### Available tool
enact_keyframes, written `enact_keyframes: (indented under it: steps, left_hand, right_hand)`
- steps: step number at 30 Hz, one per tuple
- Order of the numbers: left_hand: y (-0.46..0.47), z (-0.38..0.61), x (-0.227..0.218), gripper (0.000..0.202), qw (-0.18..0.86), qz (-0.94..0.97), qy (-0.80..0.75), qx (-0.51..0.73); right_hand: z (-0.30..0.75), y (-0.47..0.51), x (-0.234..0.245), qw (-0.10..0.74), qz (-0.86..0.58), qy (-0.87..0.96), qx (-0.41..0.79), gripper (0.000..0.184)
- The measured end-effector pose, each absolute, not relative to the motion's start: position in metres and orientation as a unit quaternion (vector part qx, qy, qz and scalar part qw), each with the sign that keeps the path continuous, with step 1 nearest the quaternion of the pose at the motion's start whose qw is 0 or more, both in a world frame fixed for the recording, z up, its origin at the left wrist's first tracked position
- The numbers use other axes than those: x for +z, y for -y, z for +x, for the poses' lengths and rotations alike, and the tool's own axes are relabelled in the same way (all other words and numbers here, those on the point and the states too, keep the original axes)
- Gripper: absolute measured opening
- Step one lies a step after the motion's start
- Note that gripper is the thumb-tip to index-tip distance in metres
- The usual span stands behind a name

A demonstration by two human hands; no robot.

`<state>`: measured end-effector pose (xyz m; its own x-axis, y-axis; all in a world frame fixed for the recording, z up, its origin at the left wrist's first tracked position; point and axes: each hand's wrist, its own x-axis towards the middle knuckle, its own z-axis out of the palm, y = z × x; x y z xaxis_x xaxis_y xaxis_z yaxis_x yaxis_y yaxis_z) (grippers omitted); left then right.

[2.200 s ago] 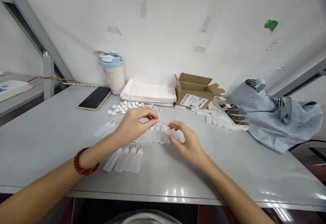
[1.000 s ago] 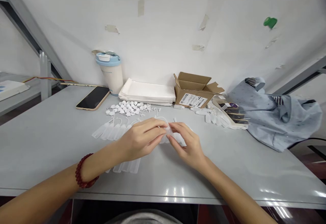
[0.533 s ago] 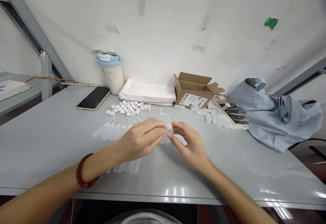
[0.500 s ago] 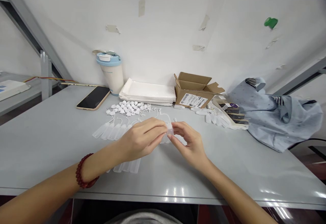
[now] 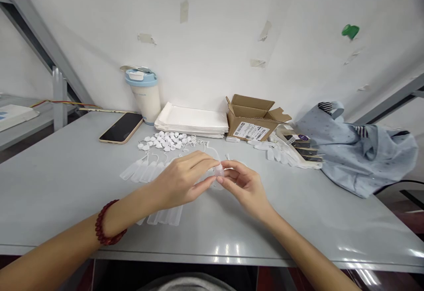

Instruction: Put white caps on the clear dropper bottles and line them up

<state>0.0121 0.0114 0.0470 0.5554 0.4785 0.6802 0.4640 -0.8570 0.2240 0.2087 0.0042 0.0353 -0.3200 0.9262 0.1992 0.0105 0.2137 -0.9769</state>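
Note:
Between the fingertips of both hands is a small translucent plastic tube, with a white string running from near its top. My left hand comes from the left, its fingers closed at the tube's upper end and side. From the right, my right hand pinches the tube between thumb and forefinger. Several clear tubes with strings lie in a row beyond my left forearm, partly covered by the hand. More clear tubes lie nearer to me, below the left wrist. A pile of white caps lies farther back.
Along the wall stand a phone, a blue-lidded cup, a stack of white sheets or envelopes and an open cardboard box. To the right are loose clear tubes, a package and a light-blue cloth bag.
My left fingers have shifted slightly and spread apart a little around the tube, so more of it shows. The right hand stays on the tube; the things on the table have not moved.

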Motion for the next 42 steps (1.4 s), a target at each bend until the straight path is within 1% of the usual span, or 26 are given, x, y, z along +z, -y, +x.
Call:
enact_keyframes:
  steps: [6,13,19,23,28,30,37,42]
  left_hand:
    - [-0.011,0.012,0.052,0.022,0.049,0.893,-0.271,0.356]
    - [-0.008,0.013,0.052,0.035,0.025,0.916,-0.235,0.325]
    - [-0.005,0.014,0.054,0.028,0.02,0.916,-0.233,0.327]
    - [-0.002,0.012,0.059,0.028,0.025,0.913,-0.237,0.331]
    - [0.008,0.002,0.06,0.035,0.031,0.912,-0.241,0.331]
    - [0.016,-0.004,0.056,0.036,0.039,0.91,-0.256,0.324]
    - [0.041,-0.029,0.031,0.031,0.072,0.912,-0.305,0.264]
    - [0.046,-0.036,0.025,0.029,0.08,0.916,-0.314,0.239]
  right_hand:
    - [0.209,-0.004,0.036,0.431,-0.392,0.579,0.57,0.031]
    - [0.208,-0.004,0.037,0.417,-0.405,0.563,0.588,0.032]
    - [0.208,-0.005,0.037,0.415,-0.393,0.559,0.601,0.032]
    - [0.209,-0.005,0.039,0.417,-0.383,0.582,0.583,0.028]
    - [0.21,-0.004,0.042,0.42,-0.371,0.62,0.549,0.024]
    - [0.21,-0.004,0.042,0.414,-0.374,0.637,0.532,0.025]
    - [0.209,-0.005,0.038,0.399,-0.398,0.664,0.492,0.027]
    - [0.208,-0.007,0.033,0.399,-0.403,0.667,0.483,0.025]
